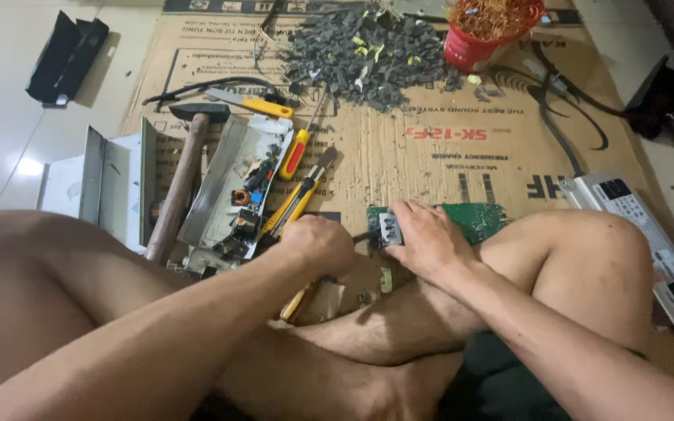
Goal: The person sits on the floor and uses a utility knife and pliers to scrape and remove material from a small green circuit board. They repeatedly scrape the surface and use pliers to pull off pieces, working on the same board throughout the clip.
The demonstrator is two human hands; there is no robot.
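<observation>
Centre frame, on cardboard: green board pinned flat under right hand, grip clamped on its grey part; left hand, grip fisted on tool handle, tip at part, likely for prying.

Bare cardboard lies open ahead of the two hands, between the circuit board and the heap of black chips; a hand could pass forward there freely. To the left the way is crowded: screwdrivers, an opened metal case and a hammer lie side by side, close together. The red bowl and black cables block the far right, and a grey box lies beyond the right knee. The crossed legs close off the space below the left hand and right hand.
</observation>
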